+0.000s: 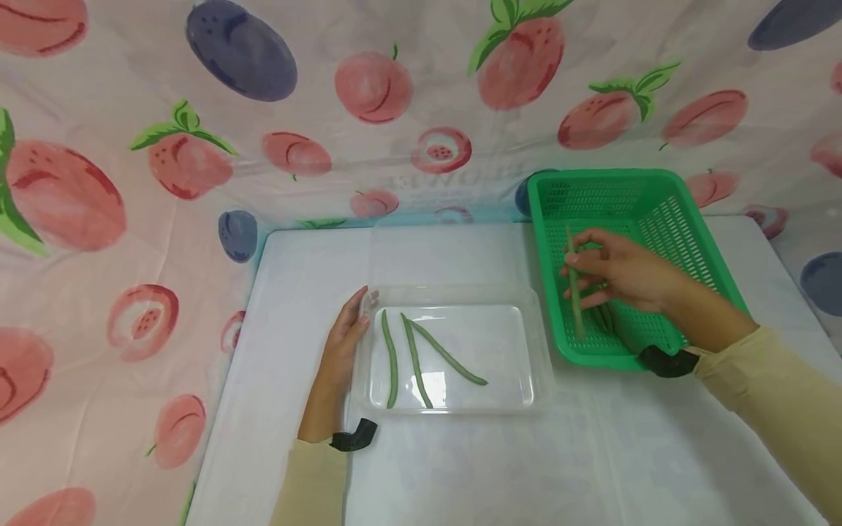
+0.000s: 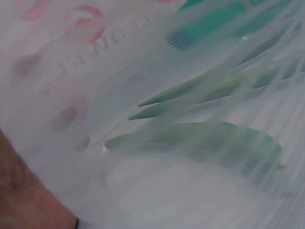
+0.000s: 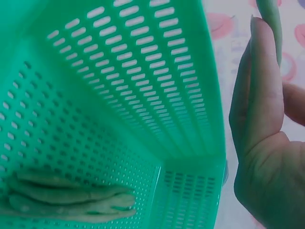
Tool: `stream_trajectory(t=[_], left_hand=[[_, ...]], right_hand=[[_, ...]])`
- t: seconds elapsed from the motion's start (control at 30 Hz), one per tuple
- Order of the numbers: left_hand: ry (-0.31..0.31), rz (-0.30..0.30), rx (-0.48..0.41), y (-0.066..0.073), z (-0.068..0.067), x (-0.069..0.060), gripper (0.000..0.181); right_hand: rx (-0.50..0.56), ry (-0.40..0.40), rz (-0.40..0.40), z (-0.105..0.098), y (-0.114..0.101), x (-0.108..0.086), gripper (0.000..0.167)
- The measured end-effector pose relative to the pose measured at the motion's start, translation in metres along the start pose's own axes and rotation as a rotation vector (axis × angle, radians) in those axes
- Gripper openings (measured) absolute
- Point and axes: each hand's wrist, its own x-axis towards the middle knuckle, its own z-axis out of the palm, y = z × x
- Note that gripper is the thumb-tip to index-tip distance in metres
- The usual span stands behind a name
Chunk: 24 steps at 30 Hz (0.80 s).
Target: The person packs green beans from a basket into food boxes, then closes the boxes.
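A clear plastic box (image 1: 503, 343) stands on the white table with three green beans (image 1: 449, 352) lying in its left and middle part. My left hand (image 1: 344, 337) holds the box at its left wall, thumb near the rim. Over the green basket (image 1: 713, 270), my right hand (image 1: 625, 272) pinches one green bean (image 1: 574, 292) that hangs nearly upright between thumb and fingers. Several more beans (image 3: 71, 198) lie together on the basket's floor, partly hidden by the right arm in the head view. In the left wrist view the beans (image 2: 195, 138) show blurred through the box wall.
The white table (image 1: 460, 467) extends in front of the box. A fruit-patterned cloth (image 1: 263, 175) hangs behind and to the left. The basket's raised rim (image 1: 542, 285) stands close to the box's right side. Black straps (image 1: 667, 361) sit at both wrists.
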Motion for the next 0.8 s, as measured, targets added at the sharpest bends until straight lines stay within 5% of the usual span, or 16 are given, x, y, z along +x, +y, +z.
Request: stream_trajectory(t=[0.4,0.8], left_hand=[[0.007,0.002,0.007,0.000,0.001,0.000,0.054],[0.018,0.019,0.018,-0.001,0.001,0.000,0.054]], right_hand=[[0.118,-0.117,-0.063,0.027,-0.003,-0.003,0.038],[0.166,-0.104,-0.039,0.053,-0.010,-0.007,0.037]])
